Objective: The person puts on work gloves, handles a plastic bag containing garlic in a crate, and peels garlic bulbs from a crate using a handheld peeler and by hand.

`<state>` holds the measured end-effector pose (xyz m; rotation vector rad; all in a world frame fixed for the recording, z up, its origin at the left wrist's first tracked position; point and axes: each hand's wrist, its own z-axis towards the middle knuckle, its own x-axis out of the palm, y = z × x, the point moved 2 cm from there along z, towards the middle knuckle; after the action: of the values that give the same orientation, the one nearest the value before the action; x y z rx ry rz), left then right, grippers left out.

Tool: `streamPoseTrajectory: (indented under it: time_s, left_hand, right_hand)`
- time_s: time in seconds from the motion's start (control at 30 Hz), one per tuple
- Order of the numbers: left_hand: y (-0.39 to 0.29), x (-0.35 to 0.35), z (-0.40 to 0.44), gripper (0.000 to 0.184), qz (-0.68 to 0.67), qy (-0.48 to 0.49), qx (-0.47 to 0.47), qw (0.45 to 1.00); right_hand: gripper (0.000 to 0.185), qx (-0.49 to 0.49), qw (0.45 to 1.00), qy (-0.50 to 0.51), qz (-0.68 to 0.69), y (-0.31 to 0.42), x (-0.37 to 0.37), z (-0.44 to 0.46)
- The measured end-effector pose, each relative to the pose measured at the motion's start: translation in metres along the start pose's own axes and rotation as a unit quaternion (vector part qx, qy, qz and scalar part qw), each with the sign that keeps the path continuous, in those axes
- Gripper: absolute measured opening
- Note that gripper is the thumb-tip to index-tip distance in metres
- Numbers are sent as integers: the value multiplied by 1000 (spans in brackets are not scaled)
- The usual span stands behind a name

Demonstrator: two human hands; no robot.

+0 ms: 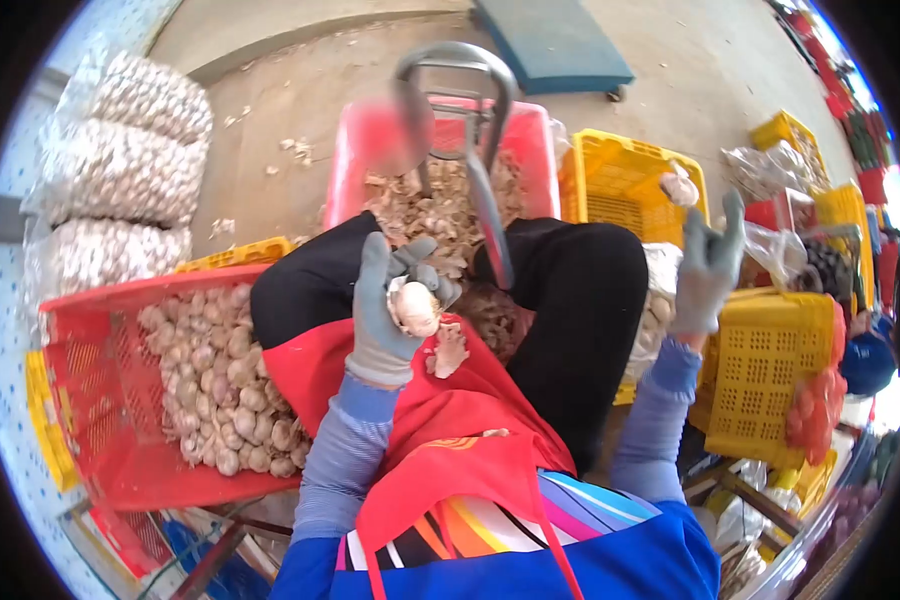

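My left hand (378, 318), in a grey-coated glove, is closed round a pale garlic bulb (415, 308) above my lap. A loose piece of garlic skin (448, 350) is just below it. My right hand (708, 265), gloved the same way, is raised at the right with its fingers apart. Another garlic bulb (679, 186) shows just off its fingertips, over the yellow crate (630, 150); it looks free of the hand. Between my knees stands a grey metal tool with a looped frame (508, 90) and a long bar, partly blurred, over a pink bin (547, 165) of skins.
At my left a red crate (90, 420) holds many garlic bulbs (225, 385). Clear bags of garlic (120, 170) are stacked behind it. More yellow crates (765, 360) stand at the right. A blue-grey platform cart (555, 45) is on the floor ahead, among scattered skins.
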<state>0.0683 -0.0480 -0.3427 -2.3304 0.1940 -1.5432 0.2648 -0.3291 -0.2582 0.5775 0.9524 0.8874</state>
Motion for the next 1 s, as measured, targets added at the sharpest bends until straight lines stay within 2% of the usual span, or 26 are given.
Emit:
streamPoseTrajectory:
  time_s: [0.07, 0.1, 0.13, 0.2, 0.27, 0.33, 0.4, 0.47, 0.53, 0.57, 0.6, 0.67, 0.7, 0.77, 0.8, 0.83, 0.87, 0.9, 1.0]
  left_hand:
    - [1, -14, 9, 50, -3, -12, 71, 997]
    - [0, -7, 8, 45, -18, -16, 77, 997]
    - [1, -2, 10, 44, -6, -25, 104, 994]
    - [8, 8, 11, 43, 14, -42, 149, 988]
    - [15, 24, 5, 48, 102, -99, 161, 977]
    - [18, 33, 2, 55, 189, -89, 183, 961]
    - [12, 16, -1, 58, 333, 4, 207, 920]
    - [8, 8, -8, 60, 423, 49, 173, 888]
    - [1, 12, -18, 63, 470, 49, 80, 878]
    - [-5, 9, -17, 62, 423, 41, 40, 904]
    - [-7, 8, -12, 62, 348, 54, 42, 935]
    - [-7, 2, -2, 63, 191, 83, 45, 977]
    - [-8, -1, 2, 64, 161, 62, 44, 984]
    - [-12, -1, 10, 65, 199, 34, 85, 976]
    - [-13, -2, 14, 66, 217, 19, 103, 971]
    - [-10, -12, 24, 69, 248, 34, 118, 961]
    - [-10, -14, 31, 69, 239, 32, 107, 965]
    - [-11, -14, 38, 68, 229, 33, 96, 968]
    - [-19, 1, 58, 63, 263, 8, 71, 962]
  right_hand:
    - [38, 80, 980, 88, 160, 35, 6, -25]
    - [38, -120, 972, 185, 79, 43, 16, -36]
    - [42, -53, 941, 282, 177, 52, 33, -63]
    - [51, 138, 833, 425, 327, 71, 65, -119]
    - [56, -37, 865, 402, 298, 83, 94, -153]
    - [59, 73, 858, 374, 344, 66, 108, -169]
    - [64, -65, 895, 339, 282, 67, 102, -145]
    - [63, -138, 884, 374, 246, 72, 97, -125]
    - [59, -136, 876, 400, 231, 79, 96, -118]
    - [58, -138, 869, 414, 236, 86, 97, -113]
    - [58, -138, 861, 426, 240, 90, 98, -110]
    - [56, -45, 869, 402, 286, 75, 100, -113]
    - [51, -2, 888, 364, 280, 66, 106, -111]
    - [41, 86, 915, 282, 276, 47, 117, -108]
    - [40, 111, 908, 313, 255, 32, 128, -114]
    - [39, 134, 900, 345, 232, 17, 139, -120]
    - [38, 194, 850, 422, 249, 3, 149, -130]
    - [32, 257, 821, 446, 247, 20, 138, -129]
    - [32, 326, 765, 469, 298, 72, 97, -115]
